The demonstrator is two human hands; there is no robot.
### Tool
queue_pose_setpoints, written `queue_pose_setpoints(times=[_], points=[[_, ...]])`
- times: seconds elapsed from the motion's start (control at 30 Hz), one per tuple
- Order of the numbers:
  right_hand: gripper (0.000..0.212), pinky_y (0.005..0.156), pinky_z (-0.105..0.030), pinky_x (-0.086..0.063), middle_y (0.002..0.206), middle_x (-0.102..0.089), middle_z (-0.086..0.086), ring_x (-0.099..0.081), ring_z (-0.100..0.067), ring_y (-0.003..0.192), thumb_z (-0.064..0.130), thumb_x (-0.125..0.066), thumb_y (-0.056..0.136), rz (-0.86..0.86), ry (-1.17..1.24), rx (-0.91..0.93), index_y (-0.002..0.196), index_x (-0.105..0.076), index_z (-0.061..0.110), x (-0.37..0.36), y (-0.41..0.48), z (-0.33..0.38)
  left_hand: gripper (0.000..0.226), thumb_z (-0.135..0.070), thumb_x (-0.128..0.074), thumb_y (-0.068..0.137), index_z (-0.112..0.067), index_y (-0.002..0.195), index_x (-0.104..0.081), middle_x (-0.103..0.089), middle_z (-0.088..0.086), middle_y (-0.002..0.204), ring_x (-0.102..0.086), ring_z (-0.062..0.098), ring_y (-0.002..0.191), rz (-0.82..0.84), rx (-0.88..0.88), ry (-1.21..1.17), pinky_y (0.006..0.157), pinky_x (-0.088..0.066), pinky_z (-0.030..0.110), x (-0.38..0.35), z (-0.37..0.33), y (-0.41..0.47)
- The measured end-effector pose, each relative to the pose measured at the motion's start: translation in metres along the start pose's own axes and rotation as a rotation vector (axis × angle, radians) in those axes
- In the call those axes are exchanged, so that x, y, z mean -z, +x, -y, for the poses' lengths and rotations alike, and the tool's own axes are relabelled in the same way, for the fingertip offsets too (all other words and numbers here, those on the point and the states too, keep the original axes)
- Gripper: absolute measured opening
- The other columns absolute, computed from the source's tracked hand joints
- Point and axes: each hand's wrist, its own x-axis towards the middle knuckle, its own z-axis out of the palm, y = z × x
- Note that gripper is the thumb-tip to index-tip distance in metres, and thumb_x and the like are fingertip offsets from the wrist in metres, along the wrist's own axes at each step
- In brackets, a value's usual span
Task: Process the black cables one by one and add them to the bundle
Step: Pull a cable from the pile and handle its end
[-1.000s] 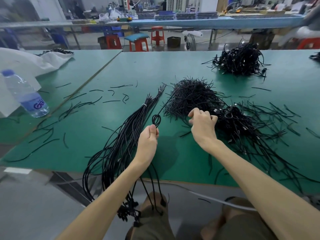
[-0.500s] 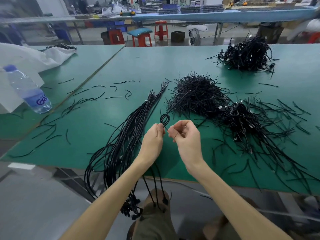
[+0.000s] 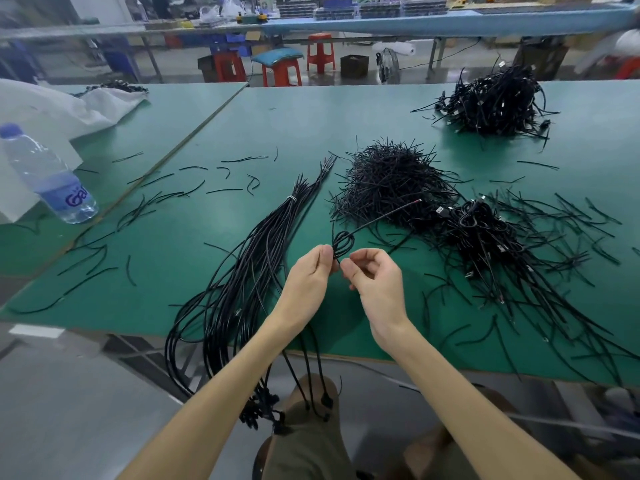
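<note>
Bare forearms (image 3: 221, 393); left hand (image 3: 306, 282), right hand (image 3: 375, 285) bare too; olive-brown legwear (image 3: 304, 445) over lap.

Bare mat (image 3: 221, 237) between bundle (image 3: 242, 271) and bottle (image 3: 52, 174)

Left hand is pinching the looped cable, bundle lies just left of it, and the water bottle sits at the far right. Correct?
Not the bottle. The head view shows the water bottle at the far left. The rest holds: the left hand pinches the looped cable, and the bundle lies just left of it.
</note>
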Motion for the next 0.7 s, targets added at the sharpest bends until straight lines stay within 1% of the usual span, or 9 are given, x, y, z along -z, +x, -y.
queue_pose_setpoints(times=[0.1, 0.2, 0.3, 0.4, 0.47, 0.53, 0.6, 0.67, 0.7], points=[[0.012, 0.067, -0.021, -0.052, 0.092, -0.071, -0.003, -0.066, -0.009, 0.079, 0.009, -0.073, 0.092, -0.001, 0.014, 0.003, 0.099, -0.064, 0.013, 0.001, 0.0001, -0.0011, 0.042, -0.034, -0.035, 0.112, -0.02, 0.075, -0.048, -0.048, -0.018, 0.067, -0.044, 0.011, 0.068, 0.002, 0.007, 0.013, 0.072, -0.04, 0.038, -0.0007, 0.0002, -0.0002], [0.012, 0.066, -0.022, -0.053, 0.092, -0.072, -0.004, -0.07, -0.014, 0.084, 0.007, -0.073, 0.092, -0.011, 0.036, -0.001, 0.099, -0.064, 0.011, 0.0018, 0.0004, -0.0013, 0.044, -0.036, -0.033, 0.112, -0.012, 0.083, -0.055, -0.056, -0.009, 0.077, -0.052, 0.012, 0.074, 0.004, -0.001, 0.036, 0.078, -0.046, 0.041, -0.0018, 0.0, -0.0005], [0.012, 0.066, -0.022, -0.053, 0.089, -0.072, -0.002, -0.07, -0.012, 0.081, 0.006, -0.072, 0.092, -0.005, 0.054, 0.005, 0.099, -0.064, 0.01, 0.0023, 0.0, -0.0007, 0.048, -0.039, -0.031, 0.111, -0.008, 0.088, -0.059, -0.061, -0.007, 0.081, -0.058, 0.01, 0.078, 0.0, -0.017, 0.055, 0.081, -0.049, 0.038, -0.0027, -0.0019, -0.0014], [0.011, 0.065, -0.022, -0.053, 0.088, -0.072, -0.001, -0.069, -0.01, 0.079, 0.004, -0.072, 0.092, -0.001, 0.067, 0.008, 0.099, -0.065, 0.009, 0.0031, -0.0011, 0.0004, 0.053, -0.043, -0.03, 0.11, -0.006, 0.09, -0.062, -0.064, -0.003, 0.084, -0.06, 0.013, 0.082, -0.007, -0.029, 0.059, 0.081, -0.049, 0.037, -0.0029, -0.0023, -0.0026], [0.01, 0.065, -0.022, -0.053, 0.087, -0.071, 0.0, -0.068, -0.009, 0.077, 0.004, -0.071, 0.092, 0.0, 0.074, 0.011, 0.099, -0.065, 0.009, 0.0038, -0.0018, 0.0013, 0.055, -0.046, -0.029, 0.109, -0.007, 0.089, -0.062, -0.063, -0.003, 0.083, -0.058, 0.012, 0.081, -0.017, -0.028, 0.069, 0.081, -0.048, 0.036, -0.0031, -0.0026, -0.0031], [0.01, 0.066, -0.022, -0.053, 0.087, -0.071, -0.001, -0.067, -0.009, 0.077, 0.004, -0.07, 0.093, 0.004, 0.082, 0.008, 0.1, -0.065, 0.009, 0.0044, -0.0024, 0.0019, 0.056, -0.049, -0.027, 0.108, -0.009, 0.087, -0.061, -0.061, -0.005, 0.081, -0.056, 0.008, 0.078, -0.029, -0.026, 0.075, 0.078, -0.047, 0.032, -0.0034, -0.0036, -0.0035], [0.01, 0.066, -0.023, -0.053, 0.089, -0.07, -0.003, -0.065, -0.01, 0.076, 0.004, -0.071, 0.093, 0.006, 0.088, 0.005, 0.1, -0.065, 0.008, 0.0049, -0.0025, 0.002, 0.055, -0.05, -0.026, 0.108, -0.015, 0.082, -0.06, -0.06, -0.007, 0.079, -0.055, 0.005, 0.075, -0.037, -0.031, 0.078, 0.075, -0.045, 0.029, -0.0033, -0.004, -0.0046], [0.01, 0.067, -0.023, -0.053, 0.089, -0.07, -0.003, -0.063, -0.011, 0.075, 0.005, -0.071, 0.093, 0.011, 0.095, 0.002, 0.1, -0.066, 0.008, 0.0053, -0.0025, 0.0022, 0.053, -0.049, -0.026, 0.108, -0.02, 0.079, -0.059, -0.059, -0.008, 0.077, -0.055, 0.008, 0.075, -0.039, -0.032, 0.087, 0.075, -0.046, 0.03, -0.003, -0.0046, -0.0057], [0.01, 0.067, -0.023, -0.053, 0.088, -0.07, -0.003, -0.063, -0.011, 0.075, 0.005, -0.071, 0.092, 0.016, 0.102, 0.001, 0.1, -0.066, 0.008, 0.0057, -0.0023, 0.0023, 0.055, -0.049, -0.026, 0.109, -0.018, 0.08, -0.06, -0.059, -0.007, 0.077, -0.055, 0.01, 0.075, -0.037, -0.031, 0.096, 0.075, -0.046, 0.032, -0.0026, -0.0052, -0.0054]])
